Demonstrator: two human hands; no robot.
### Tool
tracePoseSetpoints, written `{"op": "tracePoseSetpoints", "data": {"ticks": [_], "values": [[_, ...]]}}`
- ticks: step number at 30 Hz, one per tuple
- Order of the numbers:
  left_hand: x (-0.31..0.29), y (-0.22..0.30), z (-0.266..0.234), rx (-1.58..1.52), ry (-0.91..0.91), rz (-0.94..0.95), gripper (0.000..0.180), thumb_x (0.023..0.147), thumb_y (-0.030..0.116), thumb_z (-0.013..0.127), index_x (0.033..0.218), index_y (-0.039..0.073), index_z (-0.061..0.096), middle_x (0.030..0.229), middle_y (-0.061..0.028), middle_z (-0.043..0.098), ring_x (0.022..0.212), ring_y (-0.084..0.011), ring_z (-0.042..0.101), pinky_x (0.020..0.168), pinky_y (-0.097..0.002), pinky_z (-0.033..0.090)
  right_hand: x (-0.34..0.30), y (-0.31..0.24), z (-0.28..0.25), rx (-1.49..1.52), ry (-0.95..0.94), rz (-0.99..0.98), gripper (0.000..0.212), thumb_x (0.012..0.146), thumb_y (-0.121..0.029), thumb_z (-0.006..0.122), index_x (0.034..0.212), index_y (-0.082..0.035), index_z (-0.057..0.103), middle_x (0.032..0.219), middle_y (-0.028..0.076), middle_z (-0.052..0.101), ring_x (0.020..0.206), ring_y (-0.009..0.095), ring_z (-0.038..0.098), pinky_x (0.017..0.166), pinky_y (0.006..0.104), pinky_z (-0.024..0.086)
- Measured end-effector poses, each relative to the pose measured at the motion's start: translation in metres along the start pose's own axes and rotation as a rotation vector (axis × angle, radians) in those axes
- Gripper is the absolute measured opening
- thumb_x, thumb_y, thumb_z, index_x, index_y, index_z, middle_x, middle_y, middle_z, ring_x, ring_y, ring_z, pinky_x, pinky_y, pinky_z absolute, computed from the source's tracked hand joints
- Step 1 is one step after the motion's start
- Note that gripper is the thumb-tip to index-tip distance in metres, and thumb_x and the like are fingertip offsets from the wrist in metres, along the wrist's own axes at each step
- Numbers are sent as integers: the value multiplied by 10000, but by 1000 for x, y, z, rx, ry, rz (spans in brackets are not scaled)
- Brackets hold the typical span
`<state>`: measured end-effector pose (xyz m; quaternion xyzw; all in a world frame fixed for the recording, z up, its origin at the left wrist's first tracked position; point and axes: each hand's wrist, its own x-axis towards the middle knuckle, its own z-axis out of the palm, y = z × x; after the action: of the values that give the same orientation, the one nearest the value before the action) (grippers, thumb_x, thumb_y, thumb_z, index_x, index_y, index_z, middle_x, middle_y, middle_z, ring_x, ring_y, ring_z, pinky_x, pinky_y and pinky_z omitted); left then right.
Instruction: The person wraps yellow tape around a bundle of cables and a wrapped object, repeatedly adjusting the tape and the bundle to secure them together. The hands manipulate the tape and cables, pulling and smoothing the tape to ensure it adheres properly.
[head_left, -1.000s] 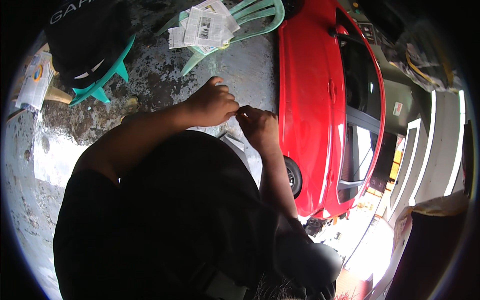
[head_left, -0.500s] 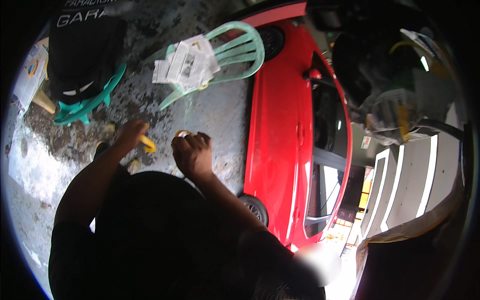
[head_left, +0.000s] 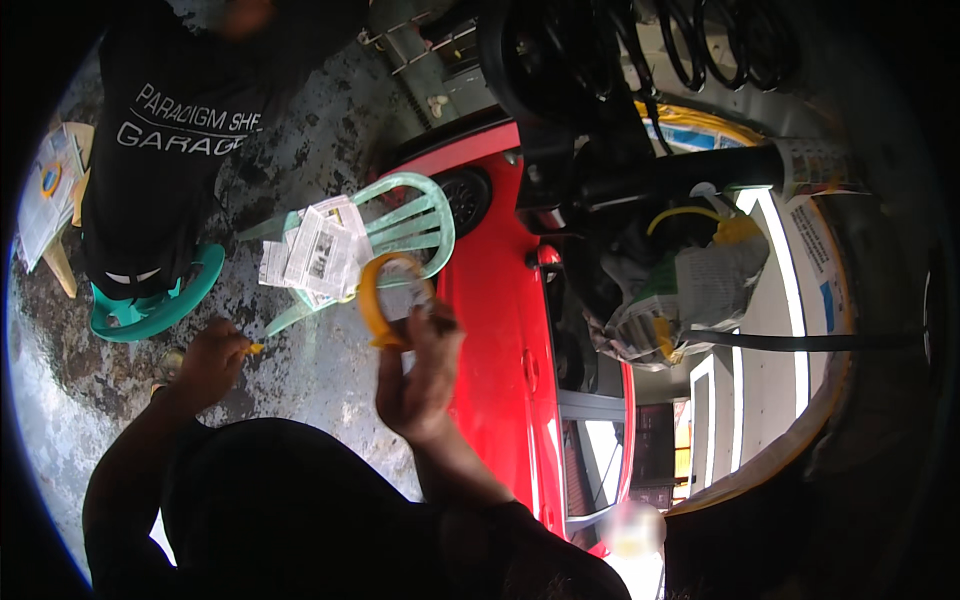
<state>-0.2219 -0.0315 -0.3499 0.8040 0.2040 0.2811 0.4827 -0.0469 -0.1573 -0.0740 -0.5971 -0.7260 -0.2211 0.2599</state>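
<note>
My right hand [head_left: 420, 385] grips a roll of yellow masking tape [head_left: 371, 305], its ring tilted up so that the opening shows. Lower and to the left, my left hand [head_left: 210, 368] is closed, with a small yellow bit of tape [head_left: 255, 348] poking out between its fingertips. The two hands are apart, and I see no tape stretched between them. Beyond the roll stands a pale green plastic chair [head_left: 418, 222] with newspaper sheets [head_left: 325, 250] piled on its seat.
A person in a black shirt [head_left: 150, 190] sits on a green plastic seat [head_left: 165, 312] at left. A red car [head_left: 500, 370] stands beyond my right hand. Black coil springs [head_left: 690, 45] and a part wrapped in newspaper and plastic [head_left: 685, 305] hang at upper right.
My view has shifted, bringing the coil springs and wrapped part closer. The tape roll has come up and turned to show its ring. Less yellow tape shows at my left hand.
</note>
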Motion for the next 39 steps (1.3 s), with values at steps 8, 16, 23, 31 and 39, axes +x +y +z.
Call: {"op": "tracePoseSetpoints", "data": {"ticks": [8,16,23,31,39], "values": [[-1,24,-4,-54,-85,222,132,806,48,742,932,78,764,904,-84,661,812,-293,663,736,-443,522,161,33,-66,-390,96,-332,323,1003,-48,526,1264,27,701,1076,152,698,959,319,617,949,465,470],[9,25,-48,14,-11,169,144,774,97,741,913,61,747,895,-118,657,829,-337,653,745,-468,517,195,70,-35,-359,83,-223,337,884,-21,679,1210,-95,718,1027,93,698,972,318,638,892,450,465],[21,28,-63,10,-17,158,104,814,90,707,894,23,706,829,-151,631,785,-353,637,721,-461,499,206,97,-15,-578,219,-167,295,892,-105,741,1176,-184,764,1027,60,671,949,302,641,905,436,477],[66,84,-71,-62,-80,195,151,856,68,707,995,11,700,858,-163,654,765,-350,648,701,-444,513,167,50,-31,-276,117,-219,374,826,-124,814,1189,-69,746,1056,103,706,966,323,648,874,420,494],[122,162,-76,-259,-170,405,920,797,14,764,1619,40,353,803,-129,693,744,-319,707,727,-430,561,65,22,-35,68,-351,239,536,762,-118,888,1253,-18,697,1030,169,731,898,333,725,768,421,589]]}}
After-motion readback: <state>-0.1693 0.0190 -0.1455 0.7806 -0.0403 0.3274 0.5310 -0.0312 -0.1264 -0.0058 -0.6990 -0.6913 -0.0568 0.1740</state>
